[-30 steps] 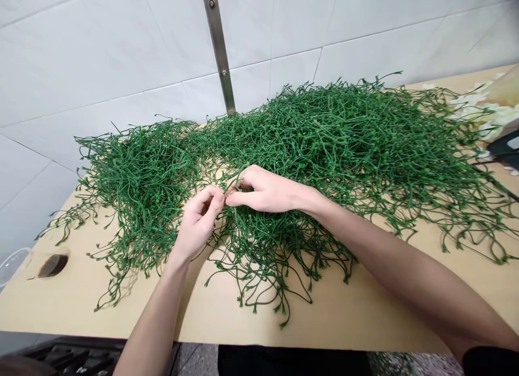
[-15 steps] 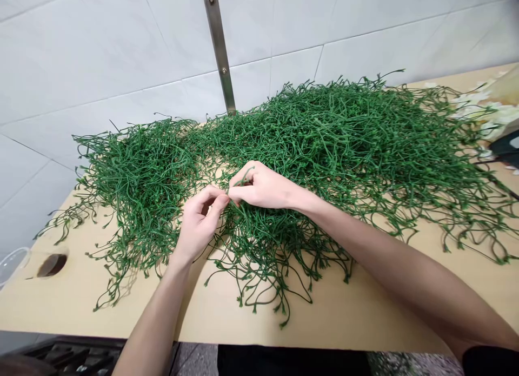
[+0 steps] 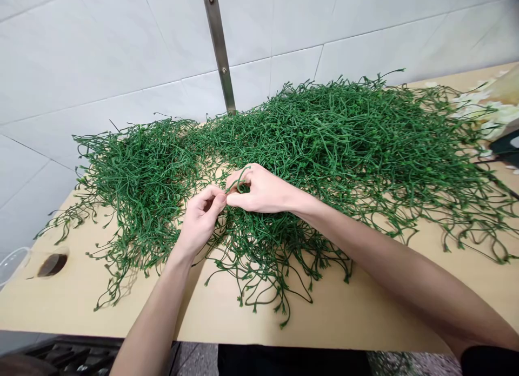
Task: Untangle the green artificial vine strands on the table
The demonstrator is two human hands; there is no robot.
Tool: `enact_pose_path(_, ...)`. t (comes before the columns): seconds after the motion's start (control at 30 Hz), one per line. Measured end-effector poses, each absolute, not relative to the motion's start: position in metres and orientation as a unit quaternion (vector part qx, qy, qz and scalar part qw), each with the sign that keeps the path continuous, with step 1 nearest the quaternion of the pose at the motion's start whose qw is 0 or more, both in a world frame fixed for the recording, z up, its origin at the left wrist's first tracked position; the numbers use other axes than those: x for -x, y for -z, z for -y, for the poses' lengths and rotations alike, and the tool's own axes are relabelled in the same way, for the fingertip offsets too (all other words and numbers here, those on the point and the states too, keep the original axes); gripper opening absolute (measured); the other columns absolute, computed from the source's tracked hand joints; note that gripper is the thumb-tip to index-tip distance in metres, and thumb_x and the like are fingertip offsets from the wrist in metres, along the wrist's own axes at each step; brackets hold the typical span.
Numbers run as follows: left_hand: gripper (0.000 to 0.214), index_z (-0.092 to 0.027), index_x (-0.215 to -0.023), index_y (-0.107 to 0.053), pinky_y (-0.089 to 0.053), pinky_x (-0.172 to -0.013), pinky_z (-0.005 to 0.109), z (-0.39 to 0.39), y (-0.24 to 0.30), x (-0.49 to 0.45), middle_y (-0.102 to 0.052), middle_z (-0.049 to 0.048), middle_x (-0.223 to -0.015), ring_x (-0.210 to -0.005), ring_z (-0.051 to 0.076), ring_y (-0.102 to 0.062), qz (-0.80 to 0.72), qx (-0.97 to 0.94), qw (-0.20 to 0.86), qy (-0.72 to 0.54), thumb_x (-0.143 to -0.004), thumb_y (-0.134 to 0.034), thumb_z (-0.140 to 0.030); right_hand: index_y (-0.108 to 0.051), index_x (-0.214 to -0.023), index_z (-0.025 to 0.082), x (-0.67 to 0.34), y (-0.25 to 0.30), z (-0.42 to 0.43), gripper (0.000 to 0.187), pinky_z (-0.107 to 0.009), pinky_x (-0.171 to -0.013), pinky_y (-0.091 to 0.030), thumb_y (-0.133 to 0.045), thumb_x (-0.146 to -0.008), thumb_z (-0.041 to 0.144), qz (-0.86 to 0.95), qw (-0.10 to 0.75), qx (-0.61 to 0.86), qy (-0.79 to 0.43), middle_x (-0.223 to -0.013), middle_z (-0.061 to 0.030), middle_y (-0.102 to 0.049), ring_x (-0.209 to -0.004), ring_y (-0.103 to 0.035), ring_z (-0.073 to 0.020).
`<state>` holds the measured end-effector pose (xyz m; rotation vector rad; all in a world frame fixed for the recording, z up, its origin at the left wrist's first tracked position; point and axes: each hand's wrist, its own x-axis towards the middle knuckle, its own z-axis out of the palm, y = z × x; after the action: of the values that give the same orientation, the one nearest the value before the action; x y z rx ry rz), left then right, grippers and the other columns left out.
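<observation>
Green plastic vine strands [image 3: 324,143] sprawl over the tan cardboard sheet [image 3: 344,316]; left hand [image 3: 198,222] and right hand [image 3: 263,191] meet fingertip to fingertip, both pinched closed on one looped green stem [image 3: 240,180].

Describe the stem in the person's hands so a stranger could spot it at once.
On the tan table lies a green heap. At its front middle the left hand and right hand meet. The stem alone loops up off the heap, in the right grip.
</observation>
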<state>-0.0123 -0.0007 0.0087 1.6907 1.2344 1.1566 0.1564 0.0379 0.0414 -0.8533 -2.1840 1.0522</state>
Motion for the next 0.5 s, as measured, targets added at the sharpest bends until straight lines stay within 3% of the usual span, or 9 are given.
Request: enact_pose_path(0.5, 0.036, -0.019, -0.065, -0.051, -0.027, -0.052, 0.026, 0.0002, -0.0093, 0.0108, -0.038, -0.0039, -0.058, -0.055, 0.011, -0.03, -0.486, -0.651, 0.373, -0.447, -0.085, -0.059, -0.047, -0.048, -0.06, 0.016, -0.1556, -0.0313, -0.0416, 0.015, -0.026, -0.058, -0.031, -0.045, -0.074, 0.021, 0.843, 0.302, 0.286, -0.341, -0.066, 0.0001, -0.051, -0.061, -0.039, -0.0103)
